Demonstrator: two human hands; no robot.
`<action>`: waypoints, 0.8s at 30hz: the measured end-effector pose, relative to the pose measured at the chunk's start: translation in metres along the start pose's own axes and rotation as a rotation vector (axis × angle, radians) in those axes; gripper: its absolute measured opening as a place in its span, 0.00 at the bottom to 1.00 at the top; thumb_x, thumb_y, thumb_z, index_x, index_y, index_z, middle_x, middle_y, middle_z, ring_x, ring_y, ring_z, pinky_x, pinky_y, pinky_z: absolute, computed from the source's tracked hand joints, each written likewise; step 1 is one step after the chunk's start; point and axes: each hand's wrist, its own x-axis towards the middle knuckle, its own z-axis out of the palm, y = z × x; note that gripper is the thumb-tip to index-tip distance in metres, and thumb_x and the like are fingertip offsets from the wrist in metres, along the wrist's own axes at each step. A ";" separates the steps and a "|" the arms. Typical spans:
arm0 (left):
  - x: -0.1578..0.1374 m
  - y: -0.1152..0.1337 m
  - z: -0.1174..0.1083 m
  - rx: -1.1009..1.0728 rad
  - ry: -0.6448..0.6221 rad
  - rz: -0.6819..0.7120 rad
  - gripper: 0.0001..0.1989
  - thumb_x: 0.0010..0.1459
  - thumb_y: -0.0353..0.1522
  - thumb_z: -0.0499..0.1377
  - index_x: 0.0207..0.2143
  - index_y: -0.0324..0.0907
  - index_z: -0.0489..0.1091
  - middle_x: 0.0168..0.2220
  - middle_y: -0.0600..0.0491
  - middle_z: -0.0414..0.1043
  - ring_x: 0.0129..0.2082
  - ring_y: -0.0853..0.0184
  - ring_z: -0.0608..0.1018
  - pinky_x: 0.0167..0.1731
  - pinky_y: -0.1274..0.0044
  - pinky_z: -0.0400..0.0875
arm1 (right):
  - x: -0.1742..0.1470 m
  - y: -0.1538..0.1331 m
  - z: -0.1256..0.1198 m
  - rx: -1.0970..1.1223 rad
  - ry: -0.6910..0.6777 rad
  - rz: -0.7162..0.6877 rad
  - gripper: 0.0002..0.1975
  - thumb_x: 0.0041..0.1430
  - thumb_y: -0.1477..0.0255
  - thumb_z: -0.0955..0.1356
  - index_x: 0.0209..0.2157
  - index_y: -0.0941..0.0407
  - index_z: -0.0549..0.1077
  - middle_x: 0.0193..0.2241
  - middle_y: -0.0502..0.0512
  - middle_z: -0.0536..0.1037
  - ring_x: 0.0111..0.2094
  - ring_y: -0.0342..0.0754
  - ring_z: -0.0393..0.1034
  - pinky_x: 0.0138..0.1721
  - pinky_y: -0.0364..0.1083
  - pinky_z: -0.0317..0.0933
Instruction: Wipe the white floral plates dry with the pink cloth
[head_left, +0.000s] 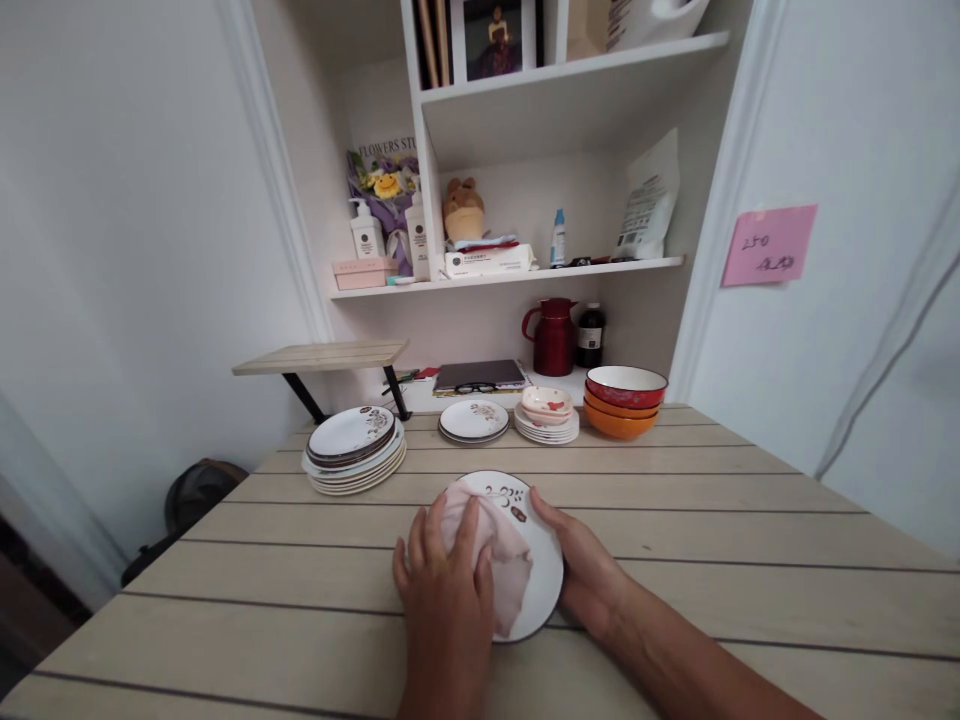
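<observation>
A white plate with a dark rim and a brown printed pattern is tilted just above the slatted table, in front of me. My right hand grips its right edge, thumb over the rim and fingers behind it. Against the plate's face, my left hand presses a pale pink cloth, its fingers bent over the fabric. One end of the cloth hangs down across the plate. The plate's left side is hidden by the cloth and my left hand.
Behind the plate stand a tall plate stack, a low plate stack, small dishes and stacked bowls. A small raised shelf rests at the back left. Farther back are a laptop and a red jug.
</observation>
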 end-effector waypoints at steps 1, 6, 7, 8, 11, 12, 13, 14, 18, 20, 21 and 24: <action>-0.001 -0.001 0.001 -0.013 -0.010 0.005 0.24 0.60 0.30 0.52 0.58 0.55 0.63 0.59 0.46 0.61 0.57 0.52 0.64 0.52 0.55 0.61 | 0.001 -0.002 -0.001 0.012 0.012 -0.009 0.24 0.59 0.59 0.66 0.49 0.62 0.71 0.37 0.62 0.82 0.38 0.53 0.77 0.50 0.52 0.64; -0.003 -0.002 0.005 -0.116 -0.118 0.094 0.25 0.61 0.32 0.52 0.61 0.55 0.59 0.63 0.48 0.57 0.60 0.53 0.60 0.54 0.58 0.61 | 0.003 -0.008 -0.005 0.070 0.036 -0.029 0.25 0.60 0.59 0.64 0.52 0.63 0.69 0.41 0.62 0.81 0.41 0.54 0.76 0.51 0.53 0.63; -0.003 -0.002 0.005 -0.129 -0.139 0.107 0.26 0.61 0.33 0.51 0.62 0.55 0.57 0.63 0.48 0.56 0.61 0.53 0.59 0.54 0.57 0.61 | 0.004 -0.008 -0.005 0.079 0.038 -0.038 0.25 0.61 0.60 0.64 0.53 0.63 0.68 0.41 0.62 0.81 0.41 0.54 0.76 0.52 0.52 0.63; -0.003 -0.003 0.005 -0.138 -0.158 0.113 0.26 0.62 0.34 0.51 0.62 0.55 0.56 0.64 0.49 0.55 0.62 0.53 0.58 0.54 0.57 0.60 | 0.004 -0.008 -0.004 0.089 0.038 -0.046 0.25 0.61 0.60 0.64 0.53 0.63 0.68 0.42 0.63 0.81 0.41 0.54 0.76 0.52 0.52 0.62; 0.001 -0.006 0.006 -0.183 -0.209 0.129 0.27 0.63 0.36 0.50 0.64 0.53 0.52 0.66 0.49 0.53 0.65 0.52 0.54 0.56 0.57 0.59 | 0.005 -0.009 -0.004 0.108 0.033 -0.061 0.26 0.62 0.60 0.63 0.54 0.64 0.67 0.42 0.63 0.81 0.42 0.54 0.76 0.52 0.52 0.62; 0.004 -0.009 0.006 -0.214 -0.221 0.144 0.27 0.63 0.37 0.49 0.65 0.51 0.51 0.66 0.49 0.53 0.65 0.53 0.53 0.57 0.58 0.59 | 0.006 -0.010 -0.005 0.111 0.028 -0.070 0.26 0.62 0.61 0.63 0.54 0.64 0.67 0.42 0.63 0.81 0.43 0.53 0.75 0.52 0.51 0.62; 0.007 -0.012 0.007 -0.251 -0.227 0.158 0.27 0.64 0.37 0.48 0.65 0.50 0.49 0.66 0.49 0.53 0.65 0.55 0.54 0.57 0.60 0.58 | 0.006 -0.010 -0.005 0.115 0.025 -0.080 0.26 0.62 0.61 0.63 0.55 0.64 0.66 0.41 0.62 0.81 0.43 0.53 0.75 0.52 0.51 0.62; 0.011 -0.016 0.007 -0.288 -0.224 0.167 0.27 0.65 0.36 0.46 0.66 0.49 0.48 0.65 0.48 0.53 0.65 0.57 0.54 0.58 0.61 0.58 | 0.007 -0.012 -0.006 0.121 0.026 -0.092 0.26 0.62 0.61 0.63 0.55 0.64 0.66 0.40 0.62 0.81 0.43 0.53 0.75 0.52 0.51 0.62; 0.029 -0.032 0.010 -0.334 -0.172 0.132 0.26 0.65 0.36 0.45 0.65 0.47 0.50 0.64 0.44 0.53 0.63 0.60 0.60 0.56 0.64 0.62 | 0.011 -0.020 -0.014 0.178 0.034 -0.112 0.27 0.62 0.61 0.62 0.56 0.65 0.64 0.39 0.63 0.81 0.41 0.54 0.76 0.51 0.53 0.62; 0.036 -0.036 0.011 -0.272 -0.142 0.164 0.25 0.63 0.36 0.51 0.62 0.50 0.56 0.64 0.44 0.54 0.61 0.57 0.63 0.54 0.63 0.65 | 0.013 -0.025 -0.018 0.198 0.048 -0.126 0.27 0.62 0.61 0.62 0.56 0.64 0.64 0.39 0.62 0.81 0.40 0.55 0.76 0.50 0.53 0.62; 0.039 -0.036 0.011 -0.236 -0.124 0.210 0.25 0.61 0.35 0.54 0.61 0.52 0.59 0.63 0.44 0.55 0.60 0.56 0.64 0.53 0.62 0.65 | 0.013 -0.027 -0.019 0.206 0.052 -0.132 0.27 0.62 0.61 0.61 0.56 0.64 0.64 0.38 0.62 0.81 0.39 0.55 0.76 0.50 0.54 0.62; 0.042 -0.031 0.009 -0.160 -0.076 0.383 0.25 0.55 0.33 0.62 0.55 0.56 0.67 0.61 0.48 0.60 0.59 0.56 0.65 0.56 0.57 0.60 | 0.014 -0.029 -0.023 0.228 0.032 -0.123 0.26 0.63 0.60 0.60 0.56 0.64 0.64 0.39 0.62 0.81 0.39 0.54 0.76 0.51 0.53 0.62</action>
